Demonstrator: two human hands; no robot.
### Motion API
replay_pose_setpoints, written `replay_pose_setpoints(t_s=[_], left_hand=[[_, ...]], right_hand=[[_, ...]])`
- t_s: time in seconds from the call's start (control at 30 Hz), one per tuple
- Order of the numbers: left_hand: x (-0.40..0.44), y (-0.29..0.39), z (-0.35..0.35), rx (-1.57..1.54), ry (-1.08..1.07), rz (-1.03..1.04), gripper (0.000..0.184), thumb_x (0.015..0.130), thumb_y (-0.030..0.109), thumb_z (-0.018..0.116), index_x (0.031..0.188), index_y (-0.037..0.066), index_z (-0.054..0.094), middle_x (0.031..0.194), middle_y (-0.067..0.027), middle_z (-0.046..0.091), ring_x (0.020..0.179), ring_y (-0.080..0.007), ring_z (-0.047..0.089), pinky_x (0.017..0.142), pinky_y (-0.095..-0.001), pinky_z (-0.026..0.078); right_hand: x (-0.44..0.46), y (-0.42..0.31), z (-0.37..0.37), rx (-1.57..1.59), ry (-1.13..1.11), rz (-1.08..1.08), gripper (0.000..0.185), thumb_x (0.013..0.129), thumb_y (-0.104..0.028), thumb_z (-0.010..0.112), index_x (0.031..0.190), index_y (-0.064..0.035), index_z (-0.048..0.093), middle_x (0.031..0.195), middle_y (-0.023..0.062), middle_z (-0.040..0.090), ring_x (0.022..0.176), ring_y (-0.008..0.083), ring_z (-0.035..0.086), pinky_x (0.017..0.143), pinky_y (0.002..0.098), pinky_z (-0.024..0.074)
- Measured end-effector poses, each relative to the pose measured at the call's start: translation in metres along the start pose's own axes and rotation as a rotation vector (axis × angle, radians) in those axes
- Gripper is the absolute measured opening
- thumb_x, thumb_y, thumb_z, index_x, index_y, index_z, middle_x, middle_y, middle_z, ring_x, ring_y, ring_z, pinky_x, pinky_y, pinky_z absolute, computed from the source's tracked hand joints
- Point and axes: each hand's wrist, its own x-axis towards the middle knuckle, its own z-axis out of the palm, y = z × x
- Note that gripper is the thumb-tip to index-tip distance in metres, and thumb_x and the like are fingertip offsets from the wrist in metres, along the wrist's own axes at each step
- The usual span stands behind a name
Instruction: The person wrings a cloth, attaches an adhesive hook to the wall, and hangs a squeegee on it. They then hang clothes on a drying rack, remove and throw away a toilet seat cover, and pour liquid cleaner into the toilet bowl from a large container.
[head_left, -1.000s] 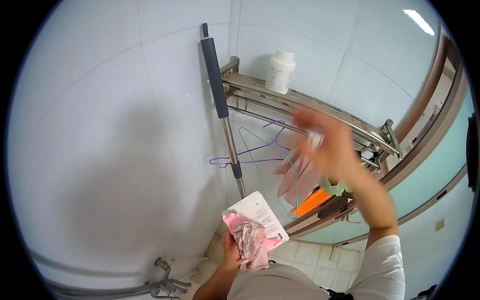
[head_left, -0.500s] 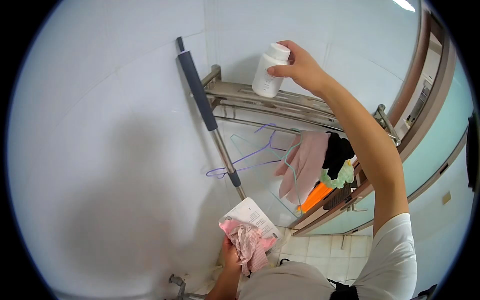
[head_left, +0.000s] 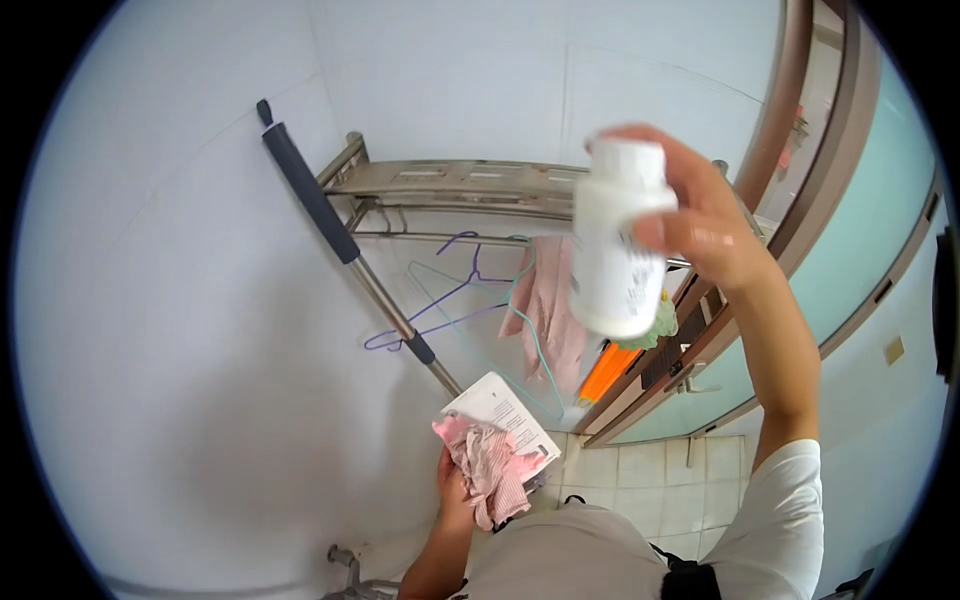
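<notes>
A white bottle with a white cap (head_left: 615, 265) is gripped in my right hand (head_left: 715, 225), raised in front of the wall rack and slightly blurred. Thumb and fingers close around its upper part. Low down, my left hand (head_left: 455, 495) clutches a crumpled pink striped cloth (head_left: 488, 465) together with a white printed box or booklet (head_left: 505, 405). The cloth covers the lower part of the white item, so its exact kind is unclear.
A metal rack (head_left: 450, 178) is fixed to the tiled wall. A purple hanger (head_left: 470, 285), a green hanger (head_left: 545, 360) and a pink towel (head_left: 535, 330) hang below it. A grey-handled pole (head_left: 310, 195) leans at left. A glass door (head_left: 860, 240) stands right.
My right hand has brought the bottle away from the rack, nearer to me and lower right. My left hand keeps its hold on the cloth and white item. The view has shifted.
</notes>
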Motion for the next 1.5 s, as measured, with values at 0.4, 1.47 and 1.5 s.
replay_pose_setpoints(t_s=[0.4, 1.47, 1.5], left_hand=[[0.042, -0.001, 0.000, 0.212, -0.199, -0.394, 0.037, 0.098, 0.024, 0.045, 0.126, -0.001, 0.049, 0.115, -0.0150, 0.061, 0.099, -0.0274, 0.064, 0.086, -0.0457, 0.056], [-0.035, -0.054, 0.242, 1.400, -2.446, 0.405, 0.062, 0.083, 0.043, 0.054, 0.135, 0.011, 0.049, 0.135, -0.0098, 0.049, 0.126, -0.0311, 0.044, 0.110, -0.0526, 0.029], [-0.036, -0.051, 0.245, 1.433, -2.511, 0.439, 0.059, 0.085, 0.042, 0.052, 0.135, 0.011, 0.048, 0.136, -0.0089, 0.048, 0.127, -0.0301, 0.043, 0.111, -0.0521, 0.029]], right_hand=[[-0.167, 0.124, 0.034, 0.123, 0.352, 0.035, 0.076, 0.069, -0.017, 0.082, 0.132, -0.0057, 0.042, 0.122, 0.0054, 0.052, 0.115, 0.0164, 0.050, 0.101, 0.0360, 0.0403], [-0.622, -0.282, 0.196, -1.656, 2.301, 1.260, 0.067, 0.072, -0.024, 0.081, 0.126, -0.0023, 0.049, 0.108, 0.0196, 0.066, 0.101, 0.0326, 0.065, 0.087, 0.0409, 0.0513], [-0.634, -0.298, 0.192, -1.760, 2.314, 1.287, 0.068, 0.072, -0.023, 0.080, 0.127, 0.0003, 0.047, 0.110, 0.0215, 0.064, 0.103, 0.0347, 0.064, 0.088, 0.0423, 0.0504]])
